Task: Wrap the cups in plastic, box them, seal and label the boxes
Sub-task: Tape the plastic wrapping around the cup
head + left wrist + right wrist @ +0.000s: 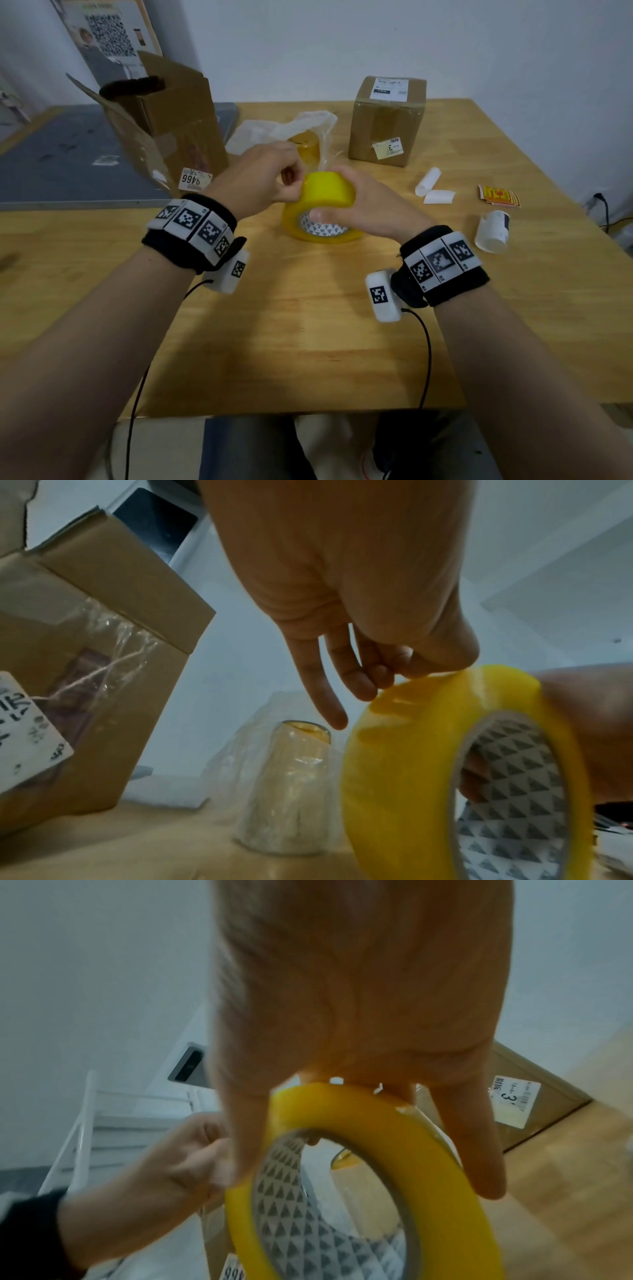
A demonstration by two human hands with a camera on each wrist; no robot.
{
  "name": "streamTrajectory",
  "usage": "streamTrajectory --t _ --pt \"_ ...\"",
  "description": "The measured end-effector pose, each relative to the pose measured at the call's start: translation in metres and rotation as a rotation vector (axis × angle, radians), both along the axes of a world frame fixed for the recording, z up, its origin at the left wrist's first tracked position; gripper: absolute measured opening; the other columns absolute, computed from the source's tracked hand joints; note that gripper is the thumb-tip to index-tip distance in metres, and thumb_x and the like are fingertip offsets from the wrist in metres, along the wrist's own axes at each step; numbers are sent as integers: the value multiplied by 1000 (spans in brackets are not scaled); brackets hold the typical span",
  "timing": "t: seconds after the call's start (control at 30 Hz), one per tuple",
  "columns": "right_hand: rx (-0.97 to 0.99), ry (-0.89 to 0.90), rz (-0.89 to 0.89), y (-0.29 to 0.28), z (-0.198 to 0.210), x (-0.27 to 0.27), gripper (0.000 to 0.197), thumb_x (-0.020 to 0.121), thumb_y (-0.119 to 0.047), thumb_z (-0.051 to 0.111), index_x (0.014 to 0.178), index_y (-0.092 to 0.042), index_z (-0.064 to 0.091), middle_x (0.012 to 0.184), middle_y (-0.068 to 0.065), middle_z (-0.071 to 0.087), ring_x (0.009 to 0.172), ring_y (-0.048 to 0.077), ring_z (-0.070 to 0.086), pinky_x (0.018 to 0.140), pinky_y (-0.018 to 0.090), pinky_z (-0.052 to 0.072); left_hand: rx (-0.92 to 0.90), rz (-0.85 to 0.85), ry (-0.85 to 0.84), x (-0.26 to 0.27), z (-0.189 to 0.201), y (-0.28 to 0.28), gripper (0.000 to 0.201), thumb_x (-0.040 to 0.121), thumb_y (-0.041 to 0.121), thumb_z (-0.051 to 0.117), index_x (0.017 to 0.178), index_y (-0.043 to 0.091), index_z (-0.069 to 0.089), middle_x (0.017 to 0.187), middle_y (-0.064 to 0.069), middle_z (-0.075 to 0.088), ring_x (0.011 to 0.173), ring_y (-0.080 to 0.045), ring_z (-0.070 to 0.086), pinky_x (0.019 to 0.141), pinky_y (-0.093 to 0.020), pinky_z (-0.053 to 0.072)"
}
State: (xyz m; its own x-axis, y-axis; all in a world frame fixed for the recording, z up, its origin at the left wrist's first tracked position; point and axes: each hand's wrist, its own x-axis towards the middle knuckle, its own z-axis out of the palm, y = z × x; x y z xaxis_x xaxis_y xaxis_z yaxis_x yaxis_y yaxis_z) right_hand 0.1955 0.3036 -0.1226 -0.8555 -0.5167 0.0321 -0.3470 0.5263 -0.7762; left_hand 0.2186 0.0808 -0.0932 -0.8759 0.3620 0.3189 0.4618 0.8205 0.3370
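Both forearms reach over the wooden table point(308, 325), each wearing a marker-covered wristband. Right hand point(363, 209) grips the yellow tape roll point(325, 209) held on edge above the table, thumb through its core. Left hand point(263, 178) pinches at the roll's top rim with fingers curled. Just behind stands a plastic-wrapped cup point(291, 785), between an open cardboard box point(164, 120) and a sealed, labelled box point(387, 120).
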Motion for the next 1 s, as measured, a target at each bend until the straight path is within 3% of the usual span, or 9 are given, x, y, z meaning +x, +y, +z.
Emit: streamTrajectory --t 0.1,0.23,0.37,0.53,0.7,0.87,1.0 --pt "32 47 -43 -5 -10 -11 80 72 -54 87 140 -26 55 125 -6 66 113 13 62 87 30 51 -56 65 -35 1 -2 5 15 81 4 70 78 15 60 86 0 58 78 -19 55 68 -27 38" --pt "27 25 -52 -8 -14 -20 97 62 -65 86 144 -27 53 132 -7 63 118 11 60 84 24 45 -99 119 -123 4 7 8 8 82 7 66 76 8 61 79 -8 62 70 -19 54 58 -31 36" --pt "-5 28 -37 -5 -16 -24 87 69 -57 89 143 -26 54 130 -9 64 115 9 61 78 20 43 -35 126 -121 5 5 9 7 85 8 64 79 7 63 82 -6 63 75 -21 55 61 -29 38" --pt "-39 36 -59 -3 -15 -23 68 79 -51 85 137 -31 57 123 -12 65 108 4 62 77 20 44 61 96 -53 3 -10 3 2 99 20 60 98 18 60 110 -5 62 96 -17 59 83 -36 50" --pt "-66 18 -51 -2 -13 -19 55 83 -46 84 130 -33 59 115 -12 67 103 3 64 77 23 46 74 97 47 3 -9 3 2 98 18 67 98 17 68 109 1 55 92 -11 53 78 -25 46" --pt "-57 25 -40 -1 -12 -17 48 84 -44 83 124 -33 59 111 -10 68 100 6 65 80 26 51 -15 185 84 6 -13 13 3 103 21 55 102 20 57 91 8 51 79 -12 49 70 -28 33" --pt "-44 48 -42 -6 -13 -16 51 82 -48 83 124 -32 60 113 -9 68 101 9 64 78 28 48 -66 334 123 9 -18 23 15 108 23 42 113 12 50 87 0 54 73 -21 47 63 -35 28"
